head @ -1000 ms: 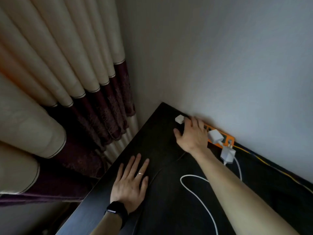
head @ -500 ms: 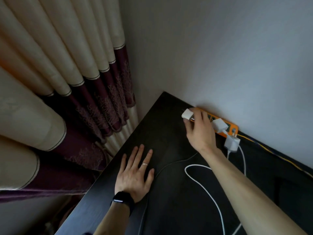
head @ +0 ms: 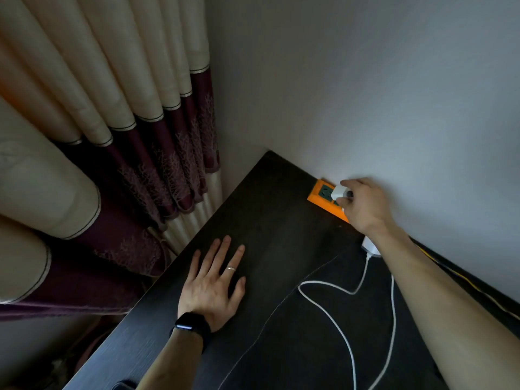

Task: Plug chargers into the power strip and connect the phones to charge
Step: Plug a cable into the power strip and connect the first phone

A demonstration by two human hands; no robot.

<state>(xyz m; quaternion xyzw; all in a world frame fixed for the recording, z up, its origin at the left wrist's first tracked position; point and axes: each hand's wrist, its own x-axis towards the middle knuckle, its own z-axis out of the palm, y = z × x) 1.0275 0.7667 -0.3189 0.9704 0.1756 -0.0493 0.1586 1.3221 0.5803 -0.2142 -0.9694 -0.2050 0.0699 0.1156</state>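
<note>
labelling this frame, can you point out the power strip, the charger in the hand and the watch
power strip (head: 320, 195), head view, orange left end
charger (head: 337, 193), head view, white body
watch (head: 189, 324), head view, dark face on the wrist

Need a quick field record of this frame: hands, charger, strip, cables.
right hand: pinching a white charger over the power strip
left hand: flat on the dark table, empty
power strip: orange, against the wall, end socket free
second charger: partly hidden by the right forearm
white cable: looped on the table
phones: none visible
</note>
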